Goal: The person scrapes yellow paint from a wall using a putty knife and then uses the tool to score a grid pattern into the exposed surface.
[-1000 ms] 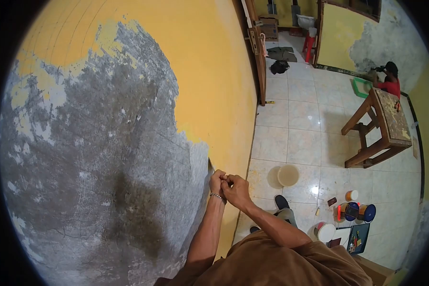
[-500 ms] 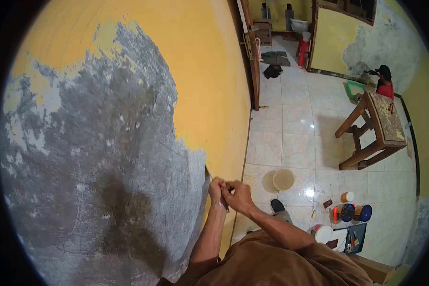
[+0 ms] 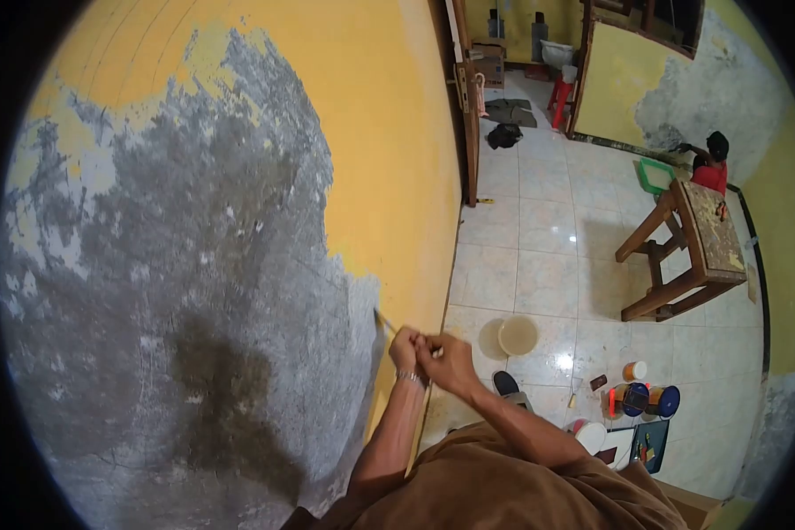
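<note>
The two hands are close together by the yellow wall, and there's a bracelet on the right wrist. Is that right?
Not quite: the bracelet is on the left wrist, as the head view shows. The left hand and right hand are close together by the yellow wall.

Hands (image 3: 450,363) gripping apparent scraper (image 3: 383,319), patchy wall (image 3: 384,159)

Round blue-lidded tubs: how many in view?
2, side by side on the pale tiled floor: left blue-lidded tub, right blue-lidded tub, as pictured. Others may be hidden behind the person's body.
</note>
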Motion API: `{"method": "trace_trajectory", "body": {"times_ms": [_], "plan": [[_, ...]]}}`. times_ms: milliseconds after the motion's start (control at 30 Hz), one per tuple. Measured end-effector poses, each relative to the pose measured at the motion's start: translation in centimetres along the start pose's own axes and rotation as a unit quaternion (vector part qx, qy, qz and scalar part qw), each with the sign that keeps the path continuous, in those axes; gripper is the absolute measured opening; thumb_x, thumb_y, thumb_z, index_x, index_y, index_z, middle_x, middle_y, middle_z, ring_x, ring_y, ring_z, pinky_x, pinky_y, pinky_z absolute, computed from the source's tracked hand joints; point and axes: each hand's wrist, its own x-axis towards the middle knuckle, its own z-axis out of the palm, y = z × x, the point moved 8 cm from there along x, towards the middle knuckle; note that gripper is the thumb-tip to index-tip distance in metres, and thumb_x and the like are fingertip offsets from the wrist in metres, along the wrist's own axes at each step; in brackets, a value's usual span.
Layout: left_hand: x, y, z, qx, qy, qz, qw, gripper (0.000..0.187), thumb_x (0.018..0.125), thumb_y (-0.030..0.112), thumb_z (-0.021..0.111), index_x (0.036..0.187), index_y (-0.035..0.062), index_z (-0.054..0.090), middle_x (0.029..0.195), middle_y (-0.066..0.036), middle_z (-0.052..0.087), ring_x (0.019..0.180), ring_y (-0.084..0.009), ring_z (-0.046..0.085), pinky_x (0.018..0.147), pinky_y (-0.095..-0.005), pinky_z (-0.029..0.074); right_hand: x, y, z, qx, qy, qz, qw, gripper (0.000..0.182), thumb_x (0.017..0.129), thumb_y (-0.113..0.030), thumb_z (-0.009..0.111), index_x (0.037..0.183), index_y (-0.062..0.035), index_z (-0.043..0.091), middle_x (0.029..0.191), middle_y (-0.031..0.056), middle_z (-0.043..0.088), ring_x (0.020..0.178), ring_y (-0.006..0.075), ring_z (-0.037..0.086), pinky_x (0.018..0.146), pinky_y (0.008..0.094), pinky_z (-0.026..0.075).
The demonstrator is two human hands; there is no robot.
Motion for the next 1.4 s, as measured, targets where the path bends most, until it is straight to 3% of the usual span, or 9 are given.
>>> {"method": "trace_trajectory", "body": {"times_ms": [100, 200, 367, 433, 500, 633, 967, 1167, 1400], "plan": [[0.1, 1.4, -0.4, -0.003, -0.028, -0.019, 0.999, 0.025, 0.074, 0.008, 0.054, 0.054, 0.012, 0.039, 0.051, 0.0, 0.038, 0.045, -0.013, 0.037, 0.044, -0.0281, 0.034, 0.2, 0.0, 1.8, 0.003, -0.009, -0.002, 1.0, 0.025, 0.084, -0.022, 0.067, 0.078, 0.003, 0.068, 0.077, 0.0202, 0.068, 0.07, 0.0263, 0.068, 0.062, 0.036, 0.052], [2.4, 1.4, 1.5, 0.011, 0.024, -0.004, 1.0, 0.026, 0.073, 0.006, 0.055, 0.054, 0.0118, 0.04, 0.051, 0.001, 0.039, 0.045, -0.0121, 0.038, 0.044, -0.0271, 0.034, 2.0, 0.8, 1.0, 0.035, 0.045, 0.022, 0.998, 0.023, 0.084, -0.021, 0.066, 0.078, 0.0017, 0.069, 0.076, 0.0198, 0.068, 0.069, 0.0269, 0.068, 0.065, 0.0353, 0.052], [0.9, 1.4, 0.4, 0.007, 0.022, -0.006, 1.0, 0.024, 0.072, 0.006, 0.056, 0.055, 0.0107, 0.041, 0.054, -0.001, 0.043, 0.046, -0.0118, 0.039, 0.044, -0.029, 0.033, 1.0, -0.2, 0.6, 0.015, 0.003, 0.004, 1.0, 0.023, 0.084, -0.02, 0.065, 0.078, 0.0021, 0.068, 0.072, 0.0188, 0.067, 0.068, 0.0264, 0.068, 0.065, 0.0358, 0.052], [2.7, 1.5, 0.9, 0.0, -0.005, 0.009, 1.0, 0.022, 0.071, 0.007, 0.057, 0.055, 0.0094, 0.043, 0.054, -0.002, 0.045, 0.046, -0.0127, 0.04, 0.044, -0.0297, 0.034, 2.6, 0.3, 1.4, -0.067, 0.023, -0.038, 0.997, 0.023, 0.083, -0.019, 0.063, 0.078, 0.0027, 0.068, 0.071, 0.0179, 0.068, 0.065, 0.0238, 0.068, 0.063, 0.0355, 0.052], [1.9, 1.1, 3.0, 0.042, 0.081, 0.011, 0.996, 0.026, 0.073, 0.009, 0.057, 0.054, 0.0123, 0.04, 0.053, 0.0, 0.041, 0.047, -0.0119, 0.038, 0.047, -0.0277, 0.033, 3.5, 2.0, 0.2, 0.034, 0.018, 0.036, 0.999, 0.023, 0.083, -0.02, 0.064, 0.078, 0.0024, 0.069, 0.071, 0.018, 0.068, 0.06, 0.024, 0.067, 0.059, 0.0359, 0.052], [-0.7, 0.6, 0.5, 0.017, 0.03, 0.005, 0.999, 0.026, 0.074, 0.011, 0.057, 0.053, 0.0125, 0.041, 0.052, 0.0, 0.04, 0.046, -0.0114, 0.036, 0.045, -0.028, 0.031, 0.2, 0.5, 0.2, -0.02, 0.007, 0.0, 1.0, 0.023, 0.082, -0.019, 0.066, 0.079, 0.0028, 0.068, 0.071, 0.0171, 0.068, 0.065, 0.024, 0.068, 0.064, 0.0357, 0.053], [-2.2, -0.8, -2.6, 0.053, 0.023, -0.054, 0.997, 0.022, 0.074, 0.009, 0.056, 0.057, 0.0092, 0.043, 0.056, -0.003, 0.046, 0.047, -0.0138, 0.042, 0.045, -0.0289, 0.038, -4.4, 1.1, 1.0, -0.016, 0.016, 0.017, 1.0, 0.023, 0.086, -0.018, 0.067, 0.099, 0.0014, 0.068, 0.089, 0.0212, 0.067, 0.08, 0.0335, 0.067, 0.07, 0.0392, 0.053], [-2.4, -0.5, -3.0, 0.086, 0.062, -0.053, 0.993, 0.022, 0.074, 0.011, 0.059, 0.057, 0.0097, 0.045, 0.055, -0.001, 0.047, 0.045, -0.011, 0.038, 0.042, -0.0274, 0.032, -4.3, 1.9, 2.4, -0.034, 0.033, -0.012, 0.999, 0.017, 0.083, -0.009, 0.062, 0.093, 0.0044, 0.067, 0.084, 0.022, 0.065, 0.074, 0.0342, 0.067, 0.068, 0.0409, 0.053], [-1.2, 1.0, -3.8, 0.131, -0.002, -0.036, 0.991, 0.022, 0.074, 0.014, 0.057, 0.056, 0.0101, 0.046, 0.054, -0.001, 0.045, 0.046, -0.0113, 0.039, 0.044, -0.0281, 0.033, -3.6, -0.1, 3.5, -0.045, 0.019, -0.051, 0.998, 0.018, 0.083, -0.012, 0.063, 0.091, 0.0037, 0.067, 0.083, 0.0244, 0.065, 0.074, 0.0372, 0.066, 0.067, 0.0422, 0.053]]}}
